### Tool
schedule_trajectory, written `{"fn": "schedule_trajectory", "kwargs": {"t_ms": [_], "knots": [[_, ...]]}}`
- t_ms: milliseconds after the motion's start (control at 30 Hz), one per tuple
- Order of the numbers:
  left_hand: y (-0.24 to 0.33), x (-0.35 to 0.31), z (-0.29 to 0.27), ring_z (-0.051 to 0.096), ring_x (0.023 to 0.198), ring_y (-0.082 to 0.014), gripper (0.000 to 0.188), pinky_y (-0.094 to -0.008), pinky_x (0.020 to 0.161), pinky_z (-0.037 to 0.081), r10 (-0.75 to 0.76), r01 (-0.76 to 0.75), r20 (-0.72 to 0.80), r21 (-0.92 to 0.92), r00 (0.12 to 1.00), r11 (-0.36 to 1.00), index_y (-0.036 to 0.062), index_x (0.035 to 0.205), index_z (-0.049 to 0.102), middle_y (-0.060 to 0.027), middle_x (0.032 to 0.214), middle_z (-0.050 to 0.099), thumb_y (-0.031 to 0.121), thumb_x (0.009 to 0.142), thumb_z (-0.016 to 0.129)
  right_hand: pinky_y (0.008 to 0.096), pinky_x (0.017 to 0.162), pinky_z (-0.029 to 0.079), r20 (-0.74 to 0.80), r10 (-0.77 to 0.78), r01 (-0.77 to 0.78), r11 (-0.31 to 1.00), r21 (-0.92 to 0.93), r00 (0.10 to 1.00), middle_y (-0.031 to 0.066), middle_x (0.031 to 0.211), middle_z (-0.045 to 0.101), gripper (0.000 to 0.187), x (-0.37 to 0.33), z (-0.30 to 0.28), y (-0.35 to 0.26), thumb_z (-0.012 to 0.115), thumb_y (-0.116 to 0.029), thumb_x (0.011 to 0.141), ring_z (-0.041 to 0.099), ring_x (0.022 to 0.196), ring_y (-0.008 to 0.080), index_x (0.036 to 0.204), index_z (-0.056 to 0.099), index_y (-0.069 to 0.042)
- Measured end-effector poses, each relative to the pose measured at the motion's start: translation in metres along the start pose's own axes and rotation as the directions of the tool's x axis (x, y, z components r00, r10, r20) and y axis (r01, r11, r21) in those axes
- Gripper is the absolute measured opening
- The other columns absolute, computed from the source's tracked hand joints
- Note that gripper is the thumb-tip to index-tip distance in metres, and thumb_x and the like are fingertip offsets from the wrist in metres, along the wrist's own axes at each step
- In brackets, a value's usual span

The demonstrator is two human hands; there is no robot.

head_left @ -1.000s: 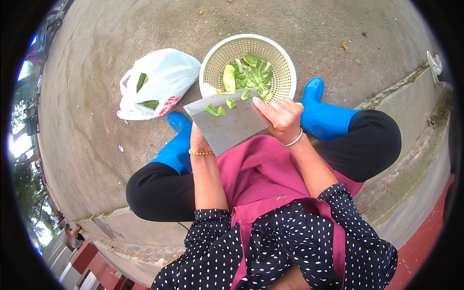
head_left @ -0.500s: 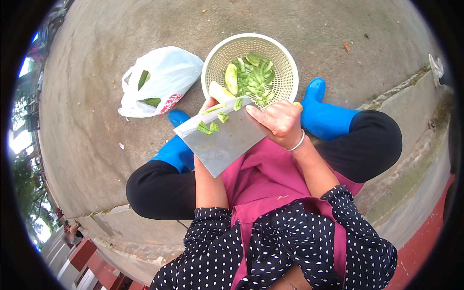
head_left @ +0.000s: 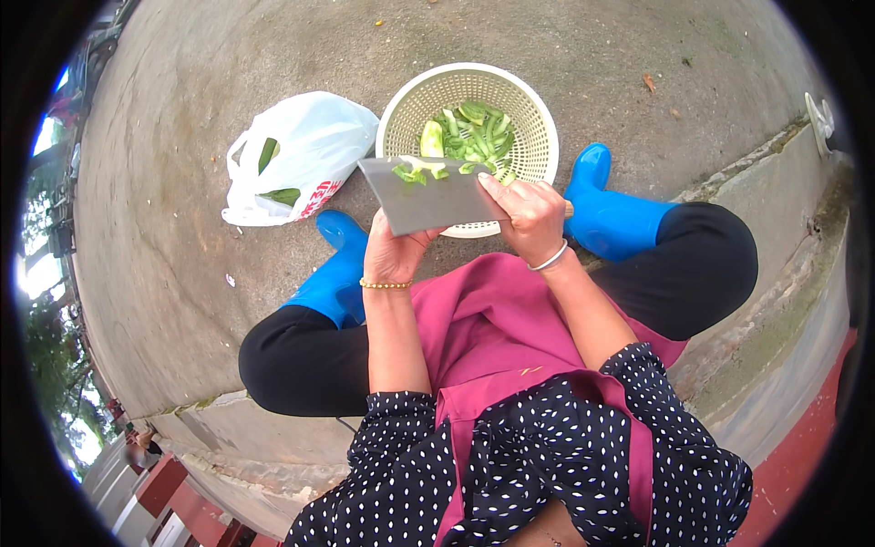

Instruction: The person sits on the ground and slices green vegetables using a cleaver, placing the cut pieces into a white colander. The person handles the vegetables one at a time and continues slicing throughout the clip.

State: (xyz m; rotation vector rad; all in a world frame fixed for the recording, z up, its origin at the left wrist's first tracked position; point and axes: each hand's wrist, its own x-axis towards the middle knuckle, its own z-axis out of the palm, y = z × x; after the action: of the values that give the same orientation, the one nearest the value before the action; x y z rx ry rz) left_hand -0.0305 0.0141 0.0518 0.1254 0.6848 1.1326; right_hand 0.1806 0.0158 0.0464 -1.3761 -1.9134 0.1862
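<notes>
My right hand [head_left: 530, 214] is closed round the handle of a cleaver [head_left: 437, 205], thumb along the blade's near end. The broad grey blade lies nearly level over the near side of a basket, with cut green slices [head_left: 415, 173] clinging along its far edge. Just below the blade, my left hand [head_left: 398, 253] is curled, its fingers mostly hidden behind the metal; whatever it grips cannot be seen. In the cream plastic basket [head_left: 545, 128] lie green vegetable strips [head_left: 483, 139] and a larger pale green chunk [head_left: 432, 139].
Left of the basket, a white plastic bag [head_left: 305, 137] stands on the concrete ground with dark green vegetables inside. My blue boots [head_left: 606, 223] flank the basket. A low concrete ledge [head_left: 775, 178] runs along the right.
The cleaver has swung from a slant to nearly level and moved away from me over the basket. My left wrist has come into view, while the pale vegetable piece in that hand has become hidden.
</notes>
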Motion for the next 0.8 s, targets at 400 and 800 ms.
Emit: {"fn": "schedule_trajectory", "kwargs": {"t_ms": [400, 800], "knots": [[-0.005, 0.027, -0.019, 0.058, 0.112, -0.0337, 0.05, -0.0536, 0.097, 0.048, -0.115, 0.121, 0.09, -0.059, 0.989, 0.991, 0.0001, 0.138, 0.038, -0.0188, 0.119, 0.058, 0.007, 0.089, 0.05, 0.0221, 0.042, 0.033, 0.413, 0.739, -0.72, 0.138, 0.68, 0.532, -0.0021, 0.059, 0.052, 0.021, 0.002, -0.003, 0.001, 0.063, -0.018, 0.093, 0.043, 0.045, 0.0054, 0.081, 0.063, -0.002], [-0.03, 0.037, -0.054, 0.057, 0.113, -0.0267, 0.045, -0.0417, 0.098, 0.046, 0.198, -0.19, -0.096, 0.088, 0.975, 0.978, 0.0042, 0.126, 0.054, -0.0147, 0.124, 0.059, 0.039, 0.098, 0.046, 0.0342, 0.05, 0.039, 0.101, 0.01, -0.022, 0.994, 0.111, 0.995, 0.0011, 0.056, 0.047, 0.025, 0.005, 0.002, -0.022, 0.071, -0.012, 0.076, 0.053, 0.05, 0.0194, 0.101, 0.07, -0.009]]}}
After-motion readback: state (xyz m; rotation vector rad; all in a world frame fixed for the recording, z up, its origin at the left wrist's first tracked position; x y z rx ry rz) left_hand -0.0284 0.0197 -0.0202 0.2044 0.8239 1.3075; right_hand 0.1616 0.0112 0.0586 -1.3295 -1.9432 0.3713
